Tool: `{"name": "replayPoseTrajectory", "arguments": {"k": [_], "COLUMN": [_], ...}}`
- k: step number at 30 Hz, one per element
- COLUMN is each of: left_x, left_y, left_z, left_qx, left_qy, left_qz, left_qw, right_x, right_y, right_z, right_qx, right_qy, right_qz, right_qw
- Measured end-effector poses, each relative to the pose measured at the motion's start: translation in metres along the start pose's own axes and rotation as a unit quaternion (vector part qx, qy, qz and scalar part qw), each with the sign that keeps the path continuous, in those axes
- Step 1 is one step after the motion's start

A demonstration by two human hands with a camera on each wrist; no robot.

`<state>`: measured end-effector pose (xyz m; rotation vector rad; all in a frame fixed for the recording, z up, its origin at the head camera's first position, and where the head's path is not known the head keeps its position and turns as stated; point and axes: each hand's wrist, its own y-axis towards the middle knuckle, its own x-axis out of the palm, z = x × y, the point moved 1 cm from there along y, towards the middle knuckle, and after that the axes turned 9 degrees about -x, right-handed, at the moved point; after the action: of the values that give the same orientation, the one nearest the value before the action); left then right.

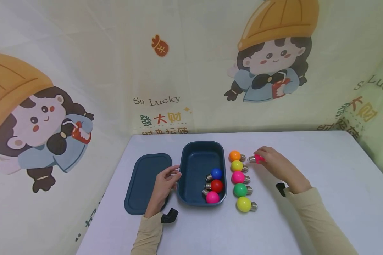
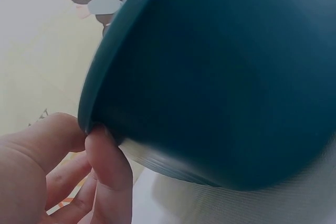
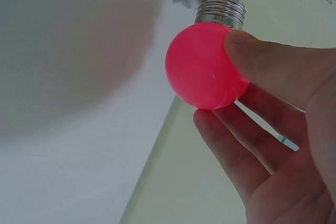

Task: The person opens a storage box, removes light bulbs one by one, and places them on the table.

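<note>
My right hand [image 1: 274, 162] pinches a pink light bulb [image 3: 202, 69] by its round end, thumb on one side and fingers on the other. The bulb is above the table, its silver screw base pointing left toward the orange bulb [image 1: 234, 156]. At the left wall of a dark blue rectangular container [image 1: 179, 189], my left hand [image 1: 164, 180] pinches the rim between thumb and finger, as the left wrist view shows. Inside the container's right side lie a blue bulb [image 1: 216, 173], a red bulb [image 1: 216, 186] and another pink bulb [image 1: 212, 197].
Right of the container, several bulbs form a column: below the orange one come a yellow bulb [image 1: 237, 166], a pink one, a green bulb [image 1: 240, 190] and another yellow. A dark blue lid [image 1: 140, 184] lies flat at left, partly behind my left hand. Patterned cloth [image 1: 207, 71] hangs behind the white table.
</note>
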<state>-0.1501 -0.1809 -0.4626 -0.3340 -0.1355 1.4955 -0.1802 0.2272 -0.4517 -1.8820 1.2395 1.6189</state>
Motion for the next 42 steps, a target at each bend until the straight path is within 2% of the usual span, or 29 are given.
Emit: {"name": "replayPoseTrajectory", "arguments": {"k": [7,17,22,27,34,42], "left_x": [0.001,-0.001,-0.001,0.0,0.002,0.002], "left_y": [0.002,0.018,0.02,0.016,-0.001,-0.003], "left_z": [-0.001,-0.025,-0.027,-0.022,0.0,0.003], "left_qx": [0.003,0.014,0.016,0.012,0.019,0.02], "left_qy": [-0.001,-0.007,-0.002,0.002,0.019,0.011], "left_qz": [-0.002,0.017,0.023,0.016,0.007,0.008], "left_qw": [1.0,0.9997,0.9996,0.9998,0.9996,0.9997], "right_x": [0.004,0.006,0.008,0.012,0.014,0.008], "right_y": [0.0,-0.001,-0.001,-0.003,-0.004,0.001], "right_z": [0.01,0.013,0.014,0.017,0.018,0.01], "right_qx": [0.024,0.033,0.031,0.028,0.019,0.019], "right_qy": [-0.003,-0.004,-0.012,-0.02,-0.022,-0.023], "right_qz": [-0.016,-0.019,-0.01,-0.001,0.011,0.018], "right_qw": [1.0,0.999,0.999,0.999,1.0,0.999]}}
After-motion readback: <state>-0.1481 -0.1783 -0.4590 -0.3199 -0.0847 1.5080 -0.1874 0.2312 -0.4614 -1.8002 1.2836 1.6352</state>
